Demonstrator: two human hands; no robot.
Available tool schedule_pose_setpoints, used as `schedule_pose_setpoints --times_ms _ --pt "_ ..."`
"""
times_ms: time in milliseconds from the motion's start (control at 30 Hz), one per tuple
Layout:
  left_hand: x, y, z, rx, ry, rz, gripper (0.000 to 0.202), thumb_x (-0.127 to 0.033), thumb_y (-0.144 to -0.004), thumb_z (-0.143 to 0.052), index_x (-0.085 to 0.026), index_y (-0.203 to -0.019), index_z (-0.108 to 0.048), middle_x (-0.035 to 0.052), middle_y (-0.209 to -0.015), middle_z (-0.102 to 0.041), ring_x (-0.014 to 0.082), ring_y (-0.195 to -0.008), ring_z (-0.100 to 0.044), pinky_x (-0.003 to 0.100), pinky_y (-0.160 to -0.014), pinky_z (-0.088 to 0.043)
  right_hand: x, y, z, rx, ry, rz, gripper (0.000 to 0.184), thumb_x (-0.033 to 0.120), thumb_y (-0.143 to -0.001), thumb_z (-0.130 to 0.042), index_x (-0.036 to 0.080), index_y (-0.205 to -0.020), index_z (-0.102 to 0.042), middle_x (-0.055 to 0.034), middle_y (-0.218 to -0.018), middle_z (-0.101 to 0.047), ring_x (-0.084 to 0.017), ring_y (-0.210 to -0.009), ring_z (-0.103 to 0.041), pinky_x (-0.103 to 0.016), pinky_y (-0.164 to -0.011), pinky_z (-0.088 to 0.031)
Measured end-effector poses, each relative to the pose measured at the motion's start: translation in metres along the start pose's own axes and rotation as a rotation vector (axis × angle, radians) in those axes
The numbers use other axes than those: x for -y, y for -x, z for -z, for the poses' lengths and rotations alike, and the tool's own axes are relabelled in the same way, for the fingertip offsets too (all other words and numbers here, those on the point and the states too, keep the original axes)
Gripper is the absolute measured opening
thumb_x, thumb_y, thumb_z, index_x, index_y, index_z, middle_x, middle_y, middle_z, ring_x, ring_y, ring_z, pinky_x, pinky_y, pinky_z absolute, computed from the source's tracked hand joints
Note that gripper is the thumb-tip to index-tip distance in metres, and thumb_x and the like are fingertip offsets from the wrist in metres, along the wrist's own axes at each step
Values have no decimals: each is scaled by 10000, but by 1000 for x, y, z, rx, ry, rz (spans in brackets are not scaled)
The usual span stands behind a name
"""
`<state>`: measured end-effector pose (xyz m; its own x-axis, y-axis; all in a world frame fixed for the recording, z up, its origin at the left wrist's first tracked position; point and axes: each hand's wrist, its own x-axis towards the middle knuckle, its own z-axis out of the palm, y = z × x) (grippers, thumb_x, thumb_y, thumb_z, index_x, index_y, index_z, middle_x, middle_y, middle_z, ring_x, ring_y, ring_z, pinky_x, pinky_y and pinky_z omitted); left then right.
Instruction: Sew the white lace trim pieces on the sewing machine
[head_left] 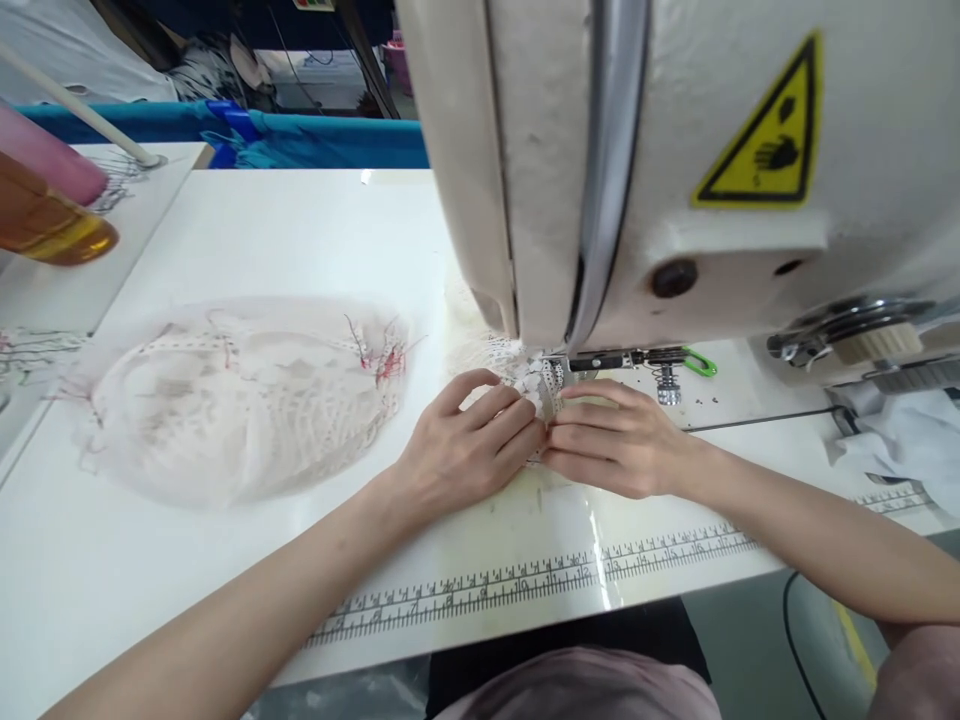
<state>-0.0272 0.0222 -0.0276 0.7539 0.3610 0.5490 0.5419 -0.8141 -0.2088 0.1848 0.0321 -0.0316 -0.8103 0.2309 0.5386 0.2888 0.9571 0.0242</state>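
Observation:
My left hand [472, 442] rests on the white table with its fingers curled on a piece of white lace [552, 380]. From the other side, my right hand [619, 440] pinches the near end of the same lace, its fingers pressed together. The fingertips of both hands meet just in front of the sewing machine [517, 150]. The lace runs under the needle area, next to a dark metal attachment [600, 362]. My fingers and the machine head hide part of the lace, and the needle tip cannot be made out.
To the left lies a sheer white lace bundle [225, 420] with loose red threads. A printed ruler strip [525, 580] follows the table's front edge. A green clip [699, 362] lies right of the needle area. Thread cones [56, 215] stand far left; white cloth [907, 440] is at right.

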Motion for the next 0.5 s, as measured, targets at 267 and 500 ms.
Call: schedule_pose_setpoints --times_ms 267,500 --pt "4 7 -7 231 144 107 489 -274 -918 -378 -6 -1318 -465 183 -1318 -554 281 -1244 -514 415 -970 -508 -1 4 -4 -82 19 19 59 136 -844 -624 177 -876 -651 37 -837 -708 -94 -761 -629 -273 -873 -548" --pt "10 8 -4 294 132 94 513 -238 -841 -431 -37 -1306 -512 146 -1324 -554 280 -1225 -536 422 -995 -501 2 0 -6 -97 6 -11 58 129 -851 -605 171 -866 -643 43 -838 -705 -101 -779 -643 -240 -752 -562"
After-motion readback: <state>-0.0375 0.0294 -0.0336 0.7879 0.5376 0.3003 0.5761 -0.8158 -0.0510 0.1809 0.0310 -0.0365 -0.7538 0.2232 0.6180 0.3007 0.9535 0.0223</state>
